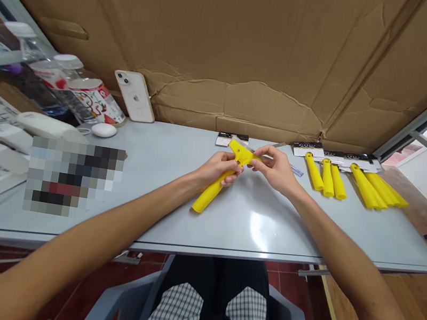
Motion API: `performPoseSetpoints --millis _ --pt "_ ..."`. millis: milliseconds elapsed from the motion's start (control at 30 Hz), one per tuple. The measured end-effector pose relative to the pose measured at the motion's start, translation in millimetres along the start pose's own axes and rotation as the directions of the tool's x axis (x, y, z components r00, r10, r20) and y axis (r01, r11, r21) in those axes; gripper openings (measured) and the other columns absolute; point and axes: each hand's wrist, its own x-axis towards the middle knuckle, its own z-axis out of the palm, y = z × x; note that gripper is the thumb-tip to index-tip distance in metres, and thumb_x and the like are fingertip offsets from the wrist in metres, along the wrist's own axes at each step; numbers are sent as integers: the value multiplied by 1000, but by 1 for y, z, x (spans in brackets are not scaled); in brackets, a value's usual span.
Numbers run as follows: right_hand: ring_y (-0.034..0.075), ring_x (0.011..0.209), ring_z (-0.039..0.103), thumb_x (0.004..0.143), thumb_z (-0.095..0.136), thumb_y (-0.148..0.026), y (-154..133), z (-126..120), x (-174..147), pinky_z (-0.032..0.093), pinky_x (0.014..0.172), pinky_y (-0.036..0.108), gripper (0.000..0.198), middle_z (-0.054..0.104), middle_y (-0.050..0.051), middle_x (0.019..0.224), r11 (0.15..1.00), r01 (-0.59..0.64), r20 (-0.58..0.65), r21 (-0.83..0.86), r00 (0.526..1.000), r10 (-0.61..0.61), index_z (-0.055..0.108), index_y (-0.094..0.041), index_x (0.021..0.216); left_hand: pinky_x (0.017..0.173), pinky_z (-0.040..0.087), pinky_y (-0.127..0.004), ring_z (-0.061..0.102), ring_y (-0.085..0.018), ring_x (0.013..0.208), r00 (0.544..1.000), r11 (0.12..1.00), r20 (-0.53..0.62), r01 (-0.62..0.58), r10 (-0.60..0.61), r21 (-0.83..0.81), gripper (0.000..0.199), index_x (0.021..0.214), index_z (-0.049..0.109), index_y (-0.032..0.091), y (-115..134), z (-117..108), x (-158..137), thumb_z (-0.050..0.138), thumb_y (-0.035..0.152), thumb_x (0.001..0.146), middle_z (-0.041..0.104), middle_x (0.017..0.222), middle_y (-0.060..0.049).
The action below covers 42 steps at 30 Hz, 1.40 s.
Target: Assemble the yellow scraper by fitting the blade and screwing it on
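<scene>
The left hand is wrapped around the upper part of a yellow plastic scraper with a long tapered handle, fingers curled closed on the handle just below its wide head; the handle's lower end angles down toward the person and rests on or just above the pale grey table top, contact not discernible. The right hand meets the scraper head from the other side, thumb and forefinger pinched narrow on its right edge; what lies between these fingertips is too small to identify, though a thin metallic strip appears along the head's top edge. Behind the hands, a small black-and-white printed card lies flat, partly hidden by the scraper head. To the right, a row of further yellow scraper handles lies on the table, their heads covered by overlapping black-and-white cards. A white smartphone leans against the brown cardboard sheet at the back. At left stand clear plastic bottles with red-and-white labels and a small white oval object; one patch of this area is pixelated and unreadable. The left edge cuts off a white cable and boxes.
</scene>
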Motion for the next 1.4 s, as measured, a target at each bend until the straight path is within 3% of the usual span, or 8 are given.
performPoseSetpoints --millis 500,700,767,833,900,967,1133,1400 --pt "18 77 80 77 101 -57 8 -3 5 66 77 37 56 75 1 107 994 20 35 107 999 -24 62 -25 102 39 33 -19 41 -4 41 999 1000 35 12 -13 22 25 80 64 15 -3 -7 2 84 23 68 58 60 3" --pt "22 86 78 95 79 -68 1 -38 18 65 75 39 46 76 7 110 985 82 -23 -150 996 -86 66 -25 102 36 29 -18 41 -3 41 1000 1000 -21 -11 11 -2 27 74 61 16 3 -3 2 83 23 62 60 65 2" --pt "24 88 76 102 75 -51 3 -63 23 61 83 41 29 78 8 106 872 132 -18 -471 987 -159 70 -23 100 35 26 -17 39 -1 41 999 1000 -36 -24 23 -17 27 72 60 15 4 -2 2 83 23 60 60 67 2" --pt "28 95 75 100 75 -34 8 -88 28 57 94 45 14 81 11 106 636 112 9 -764 987 -163 75 -20 101 34 25 -16 37 0 41 998 999 -45 -34 33 -32 26 70 60 15 4 -2 3 82 23 58 59 68 3" --pt "32 103 75 99 74 -27 15 -107 32 55 95 46 15 82 14 113 480 31 5 -877 998 -56 80 -18 109 34 25 -16 36 0 40 998 999 -48 -35 33 -41 26 70 60 15 4 -2 3 82 23 57 58 68 4" --pt "33 107 74 97 78 -27 22 -118 35 55 94 44 21 83 15 117 405 -18 9 -914 998 64 82 -16 115 33 25 -16 36 0 40 999 999 -45 -29 28 -41 26 70 60 15 5 -1 3 81 23 57 57 67 5" --pt "30 105 73 98 79 -25 31 -122 38 54 91 40 25 85 10 114 382 -44 34 -923 980 195 84 -20 123 33 25 -15 35 0 40 999 999 -36 -27 25 -41 26 71 60 15 6 1 1 82 23 58 57 67 5" --pt "25 91 72 96 72 -14 27 -116 36 52 83 35 21 84 8 98 429 1 83 -903 981 173 86 -19 111 34 25 -15 36 0 40 999 999 -47 -27 25 -48 28 73 59 16 6 1 2 82 22 57 57 67 5"
